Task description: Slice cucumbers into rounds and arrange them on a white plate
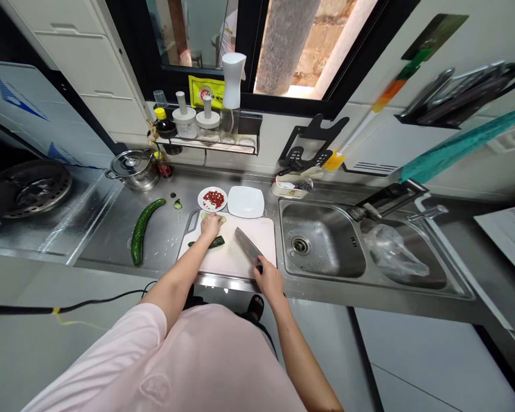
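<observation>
My right hand (269, 278) is wrapped round the black handle of a kitchen knife (248, 245), its blade pointing up and left over the white cutting board (257, 229). At the board's upper left, my left hand (212, 225) has its fingers closed at some pale green cucumber slices (222, 219), partly hiding them. Below that hand lies a cut piece of dark green cucumber (216, 242), partly behind my left wrist. A whole cucumber (143, 229) rests on the steel counter to the left.
Behind the board stand a plate of chopped red pieces (213, 199) and a white square plate (246, 202). Cucumber scraps (177, 204) lie left of them. A lidded pot (134, 170) is at the back left. The double sink (321, 240) is on the right, with a plastic bag (392, 252).
</observation>
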`<state>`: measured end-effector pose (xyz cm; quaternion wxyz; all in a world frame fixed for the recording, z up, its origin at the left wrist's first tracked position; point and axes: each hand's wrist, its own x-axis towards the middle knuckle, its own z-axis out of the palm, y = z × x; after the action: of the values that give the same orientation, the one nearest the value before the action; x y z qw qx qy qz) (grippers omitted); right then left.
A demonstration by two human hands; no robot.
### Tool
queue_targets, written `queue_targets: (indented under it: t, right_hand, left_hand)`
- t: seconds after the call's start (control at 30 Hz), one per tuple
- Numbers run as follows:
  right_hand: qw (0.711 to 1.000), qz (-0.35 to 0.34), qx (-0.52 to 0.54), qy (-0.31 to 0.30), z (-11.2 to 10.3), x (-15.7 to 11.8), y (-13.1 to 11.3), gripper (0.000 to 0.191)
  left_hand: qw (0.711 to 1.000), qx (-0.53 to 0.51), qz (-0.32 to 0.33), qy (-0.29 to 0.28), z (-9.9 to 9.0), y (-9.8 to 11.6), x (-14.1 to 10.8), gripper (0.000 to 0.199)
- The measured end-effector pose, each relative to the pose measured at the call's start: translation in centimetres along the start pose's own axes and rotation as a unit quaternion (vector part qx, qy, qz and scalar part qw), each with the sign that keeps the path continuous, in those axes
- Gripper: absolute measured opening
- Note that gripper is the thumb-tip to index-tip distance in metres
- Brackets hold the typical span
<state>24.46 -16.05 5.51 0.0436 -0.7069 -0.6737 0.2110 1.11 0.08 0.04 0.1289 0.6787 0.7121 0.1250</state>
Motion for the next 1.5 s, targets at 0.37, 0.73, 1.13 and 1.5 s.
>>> queue_targets:
  t: [0.37, 0.73, 1.13, 1.5]
  right_hand:
    - [1.000, -0.009, 0.012, 0.002, 0.0, 0.4, -0.1, 0.035]
    - [0.999, -0.034, 0.004, -0.013, -0.4, 1.2, -1.3, 0.029]
    - [0.999, -0.009, -0.008, -0.050, -0.4, 1.9, -3.1, 0.038]
    - [0.992, -0.049, -0.052, -0.107, -0.7, 3.4, -5.7, 0.033]
  left_hand:
    - [0.988, -0.131, -0.022, 0.084, -0.2, -0.8, -3.1, 0.024]
    - [0.986, -0.123, 0.025, 0.105, -1.4, -1.9, -8.0, 0.025]
    - [0.986, -0.112, 0.076, 0.096, -2.2, -2.1, -9.6, 0.026]
    - [0.984, -0.115, 0.127, 0.043, -1.6, -1.9, -8.9, 0.025]
